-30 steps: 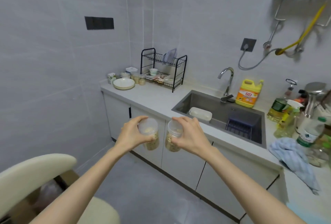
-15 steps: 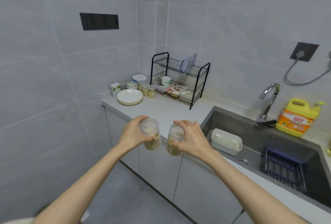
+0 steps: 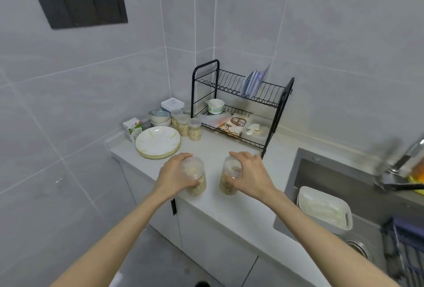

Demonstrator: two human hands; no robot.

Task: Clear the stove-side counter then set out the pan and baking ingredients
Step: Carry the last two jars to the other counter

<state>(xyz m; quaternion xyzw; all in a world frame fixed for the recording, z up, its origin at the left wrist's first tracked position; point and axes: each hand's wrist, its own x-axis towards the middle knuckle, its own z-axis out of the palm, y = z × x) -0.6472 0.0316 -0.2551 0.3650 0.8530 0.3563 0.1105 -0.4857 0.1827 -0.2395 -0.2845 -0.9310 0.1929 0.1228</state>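
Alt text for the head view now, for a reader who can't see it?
A person's left hand grips the left jar and right hand the right jar, clear, lidded, holding pale grain, at a grey counter. Behind stand stacked plates, more jars and a black dish rack; a sink lies right.

Plates (image 3: 157,141) at the worktop's (image 3: 213,146) far left corner, carton (image 3: 132,128) and bowls (image 3: 160,118) behind them, jars (image 3: 188,127) between bowls and dish rack (image 3: 229,81) at the back edge, left jar (image 3: 196,180) and right jar (image 3: 228,181) side by side near the front edge, sink (image 3: 332,172) rightward, tub (image 3: 323,209) in it.
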